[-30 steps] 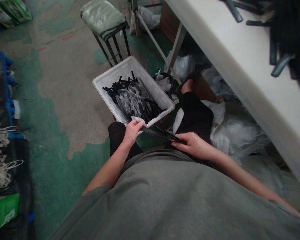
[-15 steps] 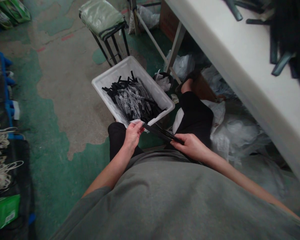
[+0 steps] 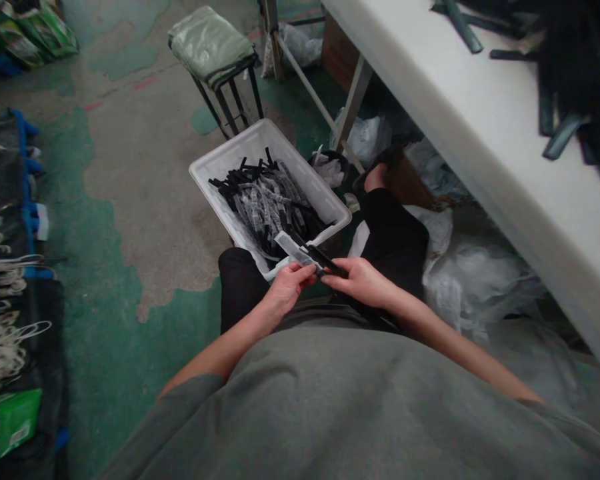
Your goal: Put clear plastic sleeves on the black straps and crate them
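My left hand (image 3: 286,288) pinches the near end of a thin clear plastic sleeve (image 3: 291,246) that lies over the near rim of a white bin (image 3: 230,159). My right hand (image 3: 361,282) is closed on a black strip (image 3: 324,259), its tip meeting the sleeve between my hands. The bin stands on the floor in front of my knees and holds several black strips (image 3: 269,199), some in clear sleeves. Both hands sit close together just above my lap.
A white table (image 3: 475,127) runs along the right with more dark strips (image 3: 555,127) on it. Plastic bags (image 3: 470,267) lie under it. A padded stool (image 3: 213,50) stands beyond the bin. Green packets and cords lie at the left.
My hands have come together over the bin's near rim. The sleeve has been lifted and turned, and the black strip's tip now meets it.
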The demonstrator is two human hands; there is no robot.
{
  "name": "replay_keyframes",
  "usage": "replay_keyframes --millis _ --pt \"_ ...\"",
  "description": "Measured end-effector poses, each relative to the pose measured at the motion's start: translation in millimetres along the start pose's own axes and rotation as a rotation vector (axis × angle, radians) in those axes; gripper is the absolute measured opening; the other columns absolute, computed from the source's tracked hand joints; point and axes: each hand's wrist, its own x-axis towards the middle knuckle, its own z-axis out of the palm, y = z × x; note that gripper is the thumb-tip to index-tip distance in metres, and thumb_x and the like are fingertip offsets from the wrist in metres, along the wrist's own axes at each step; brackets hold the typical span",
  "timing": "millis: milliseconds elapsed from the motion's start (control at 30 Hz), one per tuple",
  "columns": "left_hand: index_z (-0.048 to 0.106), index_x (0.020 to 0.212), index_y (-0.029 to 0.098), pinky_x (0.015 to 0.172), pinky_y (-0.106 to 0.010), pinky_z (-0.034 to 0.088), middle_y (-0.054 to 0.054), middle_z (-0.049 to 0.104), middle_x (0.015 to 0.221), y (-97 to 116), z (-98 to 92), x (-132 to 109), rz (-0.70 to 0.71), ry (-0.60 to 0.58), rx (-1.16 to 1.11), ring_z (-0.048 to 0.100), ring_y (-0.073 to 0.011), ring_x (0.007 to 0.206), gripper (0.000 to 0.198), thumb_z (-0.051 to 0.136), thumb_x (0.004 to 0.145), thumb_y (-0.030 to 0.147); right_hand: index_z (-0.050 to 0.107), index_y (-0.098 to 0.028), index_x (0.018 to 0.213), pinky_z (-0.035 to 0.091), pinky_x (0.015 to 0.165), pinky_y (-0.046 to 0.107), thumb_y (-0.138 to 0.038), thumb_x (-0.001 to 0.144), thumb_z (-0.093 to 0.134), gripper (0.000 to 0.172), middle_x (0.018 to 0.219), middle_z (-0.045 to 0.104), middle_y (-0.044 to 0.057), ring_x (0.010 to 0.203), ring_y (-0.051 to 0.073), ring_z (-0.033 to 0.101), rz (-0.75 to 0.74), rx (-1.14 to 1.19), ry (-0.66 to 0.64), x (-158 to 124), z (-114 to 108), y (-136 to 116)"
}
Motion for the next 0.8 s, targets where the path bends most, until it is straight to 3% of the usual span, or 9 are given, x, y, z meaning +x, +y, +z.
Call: replay_keyframes --millis 167,300,500,700,800 --pt "0.064 0.066 0.013 0.054 -0.02 0.042 0.002 0.06 0.062 13 -2.5 2 0.049 0.068 -0.017 0.05 -0.0058 0.054 0.031 0.088 0.051 0.027 0.07 -0.017 0.082 0.042 0.059 0.026 -0.04 0.082 0.059 0.026 0.07 0.065 0.001 0.063 0.016 0.055 -0.023 -0.039 -0.06 -21 -16 -3" --pt "0.067 0.07 0.013 0.053 -0.021 0.042 0.001 0.061 0.064 10 10.5 0 0.004 -0.05 -0.039 0.05 -0.0056 0.053 0.034 0.09 0.049 0.027 0.066 -0.016 0.079 0.042 0.057 0.026 -0.043 0.084 0.055 0.029 0.066 0.062 0.001 0.062 0.016 0.055 -0.011 -0.017 0.035 -1 -10 -6" --pt "0.062 0.066 0.014 0.055 -0.02 0.045 0.005 0.054 0.055 24 3.0 2 0.045 0.033 -0.123 0.049 -0.0047 0.051 0.035 0.09 0.05 0.027 0.069 -0.017 0.08 0.044 0.059 0.027 -0.045 0.082 0.058 0.03 0.068 0.064 0.001 0.064 0.018 0.057 -0.049 -0.011 -0.043 -3 -17 -9" --pt "0.065 0.072 0.013 0.053 -0.019 0.043 0.003 0.06 0.063 15 13.0 -1 -0.017 -0.064 -0.121 0.05 -0.0048 0.052 0.038 0.091 0.048 0.027 0.063 -0.017 0.074 0.041 0.058 0.026 -0.045 0.084 0.054 0.031 0.067 0.061 0.001 0.063 0.016 0.055 -0.051 -0.056 0.074 8 -15 -14" --pt "0.063 0.07 0.013 0.053 -0.019 0.044 0.004 0.057 0.06 18 7.9 3 0.033 -0.002 -0.144 0.05 -0.0045 0.052 0.037 0.09 0.049 0.026 0.065 -0.016 0.082 0.042 0.057 0.026 -0.046 0.084 0.055 0.032 0.067 0.063 0.0 0.061 0.016 0.056 -0.016 -0.029 -0.052 5 -15 -15"
